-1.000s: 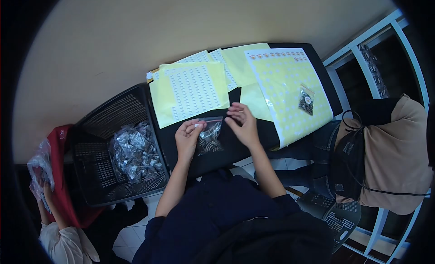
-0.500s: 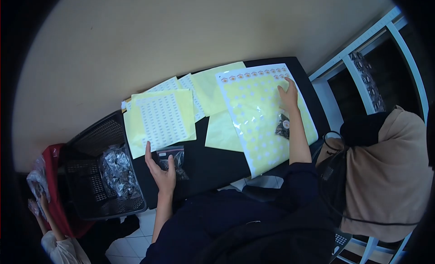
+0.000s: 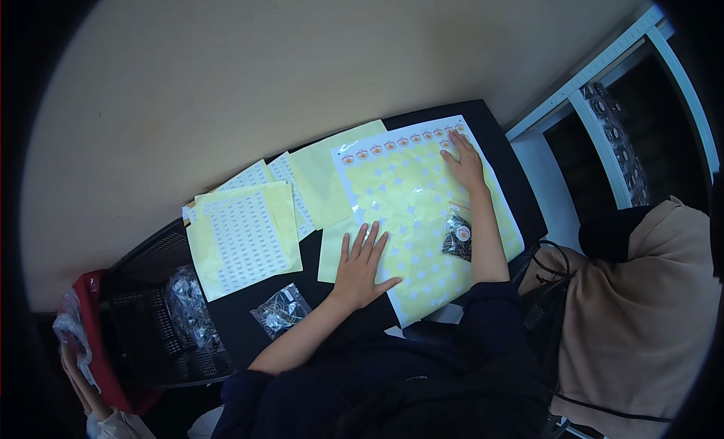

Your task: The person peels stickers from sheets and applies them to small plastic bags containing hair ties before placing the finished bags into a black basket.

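A large yellow sticker sheet (image 3: 411,239) lies on the black table, with a row of round printed stickers (image 3: 403,143) along its far edge. My left hand (image 3: 360,273) rests on the sheet's left side, fingers spread and holding nothing. Near the far right corner, my right hand (image 3: 465,165) reaches over the last stickers, thumb apart from the fingers. Beside my right forearm, a small clear bag (image 3: 457,237) of dark items with a round sticker lies on the sheet. A second clear bag (image 3: 281,311) sits on the table left of my left forearm.
Several yellow label sheets (image 3: 249,239) with small print overlap at the left of the table (image 3: 241,318). A black basket (image 3: 143,311) holding bagged items (image 3: 188,307) stands beyond. Another person's hand (image 3: 79,375) shows at far left; a person in brown cloth (image 3: 633,303) sits at right.
My left hand has moved right from above the small bag and label sheets onto the sticker sheet's left side. My right hand stays near the stickers at the far right corner. The view has shifted slightly.
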`<action>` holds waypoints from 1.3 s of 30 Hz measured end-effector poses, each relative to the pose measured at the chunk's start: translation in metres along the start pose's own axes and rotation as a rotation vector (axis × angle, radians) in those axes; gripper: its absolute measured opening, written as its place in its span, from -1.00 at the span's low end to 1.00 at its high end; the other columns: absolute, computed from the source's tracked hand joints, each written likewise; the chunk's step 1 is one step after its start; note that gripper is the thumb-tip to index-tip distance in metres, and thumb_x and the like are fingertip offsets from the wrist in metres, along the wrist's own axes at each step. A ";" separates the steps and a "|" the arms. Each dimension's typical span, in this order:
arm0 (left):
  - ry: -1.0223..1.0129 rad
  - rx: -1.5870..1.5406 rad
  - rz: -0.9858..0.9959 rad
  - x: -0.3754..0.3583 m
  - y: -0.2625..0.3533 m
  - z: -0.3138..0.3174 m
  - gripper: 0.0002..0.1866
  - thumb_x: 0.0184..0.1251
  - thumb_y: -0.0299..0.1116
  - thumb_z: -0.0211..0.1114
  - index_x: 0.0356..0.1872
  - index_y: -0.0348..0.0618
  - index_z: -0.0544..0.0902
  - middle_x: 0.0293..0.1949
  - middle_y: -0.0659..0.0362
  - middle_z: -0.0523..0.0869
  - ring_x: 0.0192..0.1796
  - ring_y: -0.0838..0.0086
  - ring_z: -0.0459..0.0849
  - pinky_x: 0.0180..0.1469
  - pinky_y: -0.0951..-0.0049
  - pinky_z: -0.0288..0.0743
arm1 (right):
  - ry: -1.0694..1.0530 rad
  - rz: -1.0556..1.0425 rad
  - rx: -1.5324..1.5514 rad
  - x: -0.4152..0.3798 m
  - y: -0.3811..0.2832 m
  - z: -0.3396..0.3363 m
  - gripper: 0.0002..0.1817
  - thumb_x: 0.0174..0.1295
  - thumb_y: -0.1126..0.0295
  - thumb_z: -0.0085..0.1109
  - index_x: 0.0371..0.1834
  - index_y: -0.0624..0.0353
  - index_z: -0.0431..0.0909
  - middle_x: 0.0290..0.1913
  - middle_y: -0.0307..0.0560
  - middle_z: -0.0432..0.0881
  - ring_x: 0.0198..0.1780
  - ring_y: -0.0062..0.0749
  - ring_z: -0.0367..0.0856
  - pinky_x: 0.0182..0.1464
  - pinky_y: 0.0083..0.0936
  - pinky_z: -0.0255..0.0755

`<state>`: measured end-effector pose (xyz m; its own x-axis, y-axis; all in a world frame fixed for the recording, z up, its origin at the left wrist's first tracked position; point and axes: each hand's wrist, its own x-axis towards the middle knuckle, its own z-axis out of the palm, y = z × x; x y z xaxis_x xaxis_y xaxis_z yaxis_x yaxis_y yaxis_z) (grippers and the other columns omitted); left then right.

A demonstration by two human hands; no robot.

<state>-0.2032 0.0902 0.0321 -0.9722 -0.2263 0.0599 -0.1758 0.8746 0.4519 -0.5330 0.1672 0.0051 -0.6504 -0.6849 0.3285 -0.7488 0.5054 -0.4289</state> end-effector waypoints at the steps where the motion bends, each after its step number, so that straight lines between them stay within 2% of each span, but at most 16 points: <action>1: -0.006 0.000 -0.009 -0.001 0.000 0.000 -0.13 0.02 0.21 0.12 0.27 -0.16 0.12 0.33 0.00 0.01 0.39 0.18 -0.11 0.33 0.01 -0.31 | -0.003 0.006 0.000 -0.001 -0.001 -0.001 -0.47 0.03 0.23 0.15 0.10 0.17 0.36 0.18 -0.01 0.35 0.25 -0.11 0.22 0.26 -0.33 0.10; 3: -0.009 -0.004 -0.011 -0.001 0.001 -0.001 -0.13 0.01 0.20 0.13 0.27 -0.16 0.12 0.33 0.00 0.01 0.39 0.19 -0.11 0.33 0.01 -0.31 | 0.017 0.003 -0.059 -0.001 -0.003 -0.002 -0.51 -0.01 0.23 0.18 0.04 0.15 0.44 0.15 -0.05 0.39 0.20 -0.14 0.30 0.21 -0.37 0.19; 9: 0.000 0.005 -0.015 -0.001 0.001 0.000 -0.13 0.01 0.20 0.13 0.26 -0.15 0.13 0.33 0.01 0.01 0.39 0.19 -0.11 0.33 0.02 -0.31 | -0.019 0.036 -0.094 0.006 -0.015 -0.014 -0.55 -0.07 0.25 0.22 -0.03 0.04 0.51 0.05 -0.13 0.47 0.07 -0.20 0.42 0.12 -0.37 0.28; 21: 0.024 0.004 -0.007 -0.001 0.000 0.002 -0.13 0.01 0.21 0.13 0.26 -0.15 0.12 0.32 -0.01 0.03 0.38 0.15 -0.08 0.32 0.00 -0.28 | 0.028 0.094 -0.063 0.009 -0.031 -0.018 -0.73 -0.08 0.37 0.22 -0.24 0.09 0.59 -0.10 -0.11 0.55 -0.07 -0.16 0.51 -0.03 -0.36 0.40; 25: 0.022 -0.018 -0.013 -0.002 0.000 0.001 -0.14 -0.01 0.17 0.17 0.25 -0.16 0.15 0.33 0.01 0.00 0.39 0.18 -0.12 0.33 0.03 -0.31 | 0.050 0.067 -0.097 0.011 -0.031 -0.016 -0.74 -0.09 0.38 0.23 -0.25 0.09 0.60 -0.12 -0.12 0.56 -0.08 -0.17 0.52 -0.06 -0.40 0.41; 27: 0.018 -0.068 -0.014 -0.001 -0.001 -0.004 -0.16 0.00 0.10 0.21 0.25 -0.17 0.14 0.32 -0.03 -0.01 0.38 0.14 -0.11 0.33 0.04 -0.29 | -0.075 0.168 -0.008 0.013 -0.026 -0.015 -0.65 -0.03 0.30 0.20 -0.12 0.08 0.54 0.00 -0.05 0.49 0.07 -0.13 0.42 0.07 -0.28 0.32; 28: 0.012 -0.119 -0.014 0.000 -0.001 -0.006 -0.17 0.00 0.03 0.24 0.25 -0.18 0.13 0.31 -0.08 -0.01 0.37 0.11 -0.09 0.33 0.04 -0.27 | -0.075 0.167 -0.006 0.011 -0.024 -0.013 -0.65 -0.03 0.30 0.20 -0.12 0.08 0.54 0.00 -0.05 0.49 0.07 -0.13 0.42 0.07 -0.28 0.32; 29: 0.011 -0.117 -0.016 0.000 -0.002 -0.006 -0.17 0.00 0.03 0.24 0.25 -0.18 0.13 0.31 -0.08 -0.01 0.37 0.11 -0.09 0.33 0.04 -0.27 | -0.008 0.176 -0.151 0.006 -0.021 -0.010 -0.59 0.00 0.23 0.17 -0.04 0.08 0.49 0.08 -0.02 0.42 0.17 -0.10 0.31 0.13 -0.17 0.22; 30: 0.120 -0.290 -0.112 0.001 -0.003 -0.005 -0.18 0.02 -0.04 0.25 0.26 -0.20 0.09 0.29 -0.13 -0.02 0.35 0.06 -0.06 0.32 0.06 -0.23 | 0.061 0.180 -0.299 0.003 -0.021 -0.010 -0.53 0.04 0.17 0.14 0.04 0.07 0.44 0.17 0.01 0.34 0.26 -0.08 0.19 0.20 -0.07 0.12; 31: 0.231 -0.465 -0.209 0.002 -0.004 -0.002 -0.18 0.04 -0.10 0.25 0.26 -0.21 0.06 0.28 -0.18 -0.03 0.32 0.00 -0.02 0.31 0.07 -0.19 | 0.060 0.177 -0.299 0.000 -0.020 -0.011 -0.53 0.04 0.17 0.14 0.04 0.07 0.44 0.17 0.01 0.34 0.26 -0.08 0.19 0.20 -0.07 0.12; 32: 0.253 -0.562 -0.292 0.006 -0.008 0.001 -0.18 0.07 -0.20 0.23 0.28 -0.24 -0.03 0.25 -0.20 -0.02 0.27 -0.02 0.06 0.29 0.11 -0.11 | -0.014 0.223 -0.243 -0.003 -0.018 -0.012 -0.49 0.08 0.12 0.08 0.10 0.07 0.38 0.22 0.02 0.26 0.31 -0.07 0.08 0.24 0.00 -0.01; 33: 0.252 -0.560 -0.293 0.014 -0.014 -0.003 -0.18 0.07 -0.20 0.23 0.28 -0.24 -0.03 0.25 -0.20 -0.02 0.27 -0.02 0.06 0.29 0.11 -0.11 | -0.087 0.271 -0.187 -0.006 -0.019 -0.012 -0.45 0.12 0.08 0.03 0.16 0.08 0.32 0.28 0.03 0.17 0.35 -0.06 -0.03 0.28 0.06 -0.15; 35: 0.198 -1.371 -0.664 0.035 -0.025 -0.013 -0.13 0.06 -0.25 0.24 0.29 -0.25 -0.12 0.25 -0.15 0.00 0.25 0.05 0.10 0.30 0.11 -0.15 | -0.036 0.242 -0.189 -0.012 -0.009 0.001 -0.48 0.16 0.10 -0.02 0.17 0.08 0.31 0.28 0.03 0.17 0.36 -0.06 -0.04 0.29 0.04 -0.20; 36: 0.160 -1.520 -0.716 0.041 -0.020 -0.034 -0.08 0.05 -0.22 0.24 0.30 -0.25 -0.20 0.26 -0.01 0.03 0.23 0.23 0.16 0.20 0.27 0.05 | 0.017 0.215 -0.191 -0.014 -0.005 0.006 -0.50 0.20 0.12 -0.07 0.18 0.08 0.29 0.29 0.03 0.17 0.36 -0.06 -0.04 0.31 0.01 -0.24; 37: 0.160 -1.520 -0.712 0.046 -0.026 -0.036 -0.08 0.05 -0.22 0.24 0.30 -0.25 -0.20 0.26 -0.01 0.03 0.23 0.23 0.16 0.20 0.27 0.05 | 0.020 0.215 -0.193 -0.014 -0.002 0.006 -0.50 0.20 0.12 -0.07 0.18 0.08 0.29 0.29 0.03 0.17 0.36 -0.06 -0.04 0.31 0.01 -0.24; 39: 0.121 -1.456 -0.781 0.053 -0.039 -0.038 -0.03 0.05 -0.13 0.20 0.30 -0.23 -0.29 0.24 0.14 0.12 0.14 0.36 0.24 -0.03 0.50 0.15 | 0.021 0.252 0.005 -0.013 0.003 0.004 -0.55 0.26 0.20 -0.18 0.21 0.06 0.25 0.29 0.05 0.16 0.37 -0.04 -0.06 0.32 0.01 -0.35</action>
<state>-0.2424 0.0276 0.0520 -0.6956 -0.4806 -0.5340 -0.2332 -0.5520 0.8006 -0.5262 0.1754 -0.0032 -0.8192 -0.5261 0.2283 -0.5618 0.6564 -0.5035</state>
